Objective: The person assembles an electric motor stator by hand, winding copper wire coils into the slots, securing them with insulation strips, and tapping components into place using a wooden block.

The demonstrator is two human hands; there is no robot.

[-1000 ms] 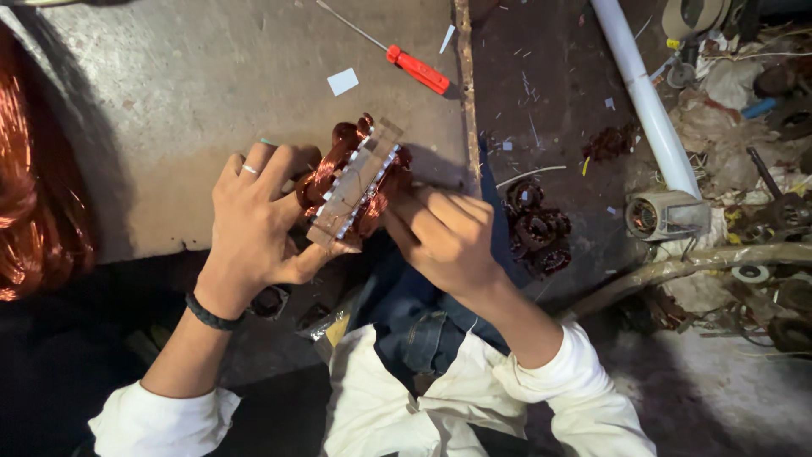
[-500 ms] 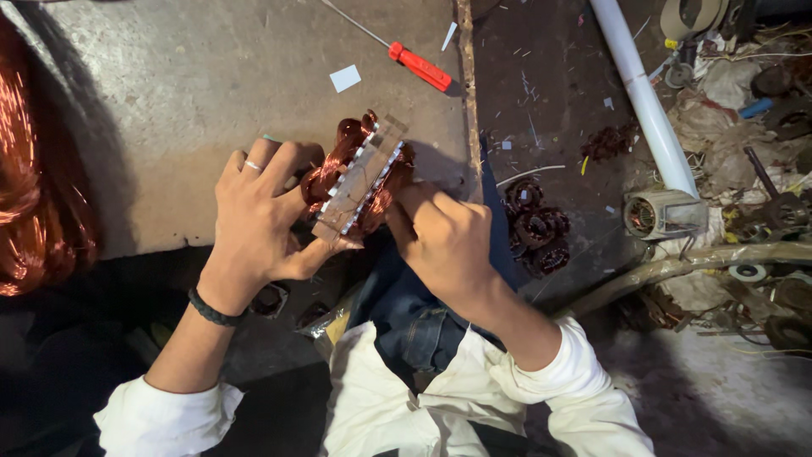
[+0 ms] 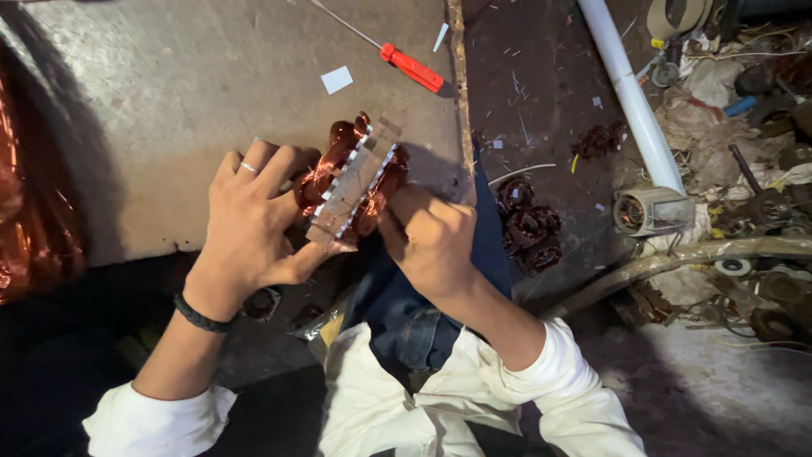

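1. Copper windings spill out on both sides of the stator core [image 3: 353, 179] I'm holding at the near edge of the metal work surface [image 3: 152, 127], so it has something solid under it
2. My left hand [image 3: 254, 222] wraps the left side, fingers spread wide over the coil bulge and thumb hooked under the near end, which keeps the piece from rolling
3. My right hand [image 3: 430, 239] is curled narrow against the lower right of the core, fingertips tucked into the windings; I cannot tell whether they pinch a wire, since the knuckles hide them
4. The laminated steel strip faces up and runs diagonally, which gives both hands a side each
5. A red-handled screwdriver [image 3: 412, 68] lies well apart at the far end of the surface, near a small white scrap [image 3: 337, 79]
6. Loose copper coils [image 3: 527, 223] sit on the dark floor just right of my wrist, with a white pipe [image 3: 630, 93] beyond them and a small motor [image 3: 650, 210] at its foot
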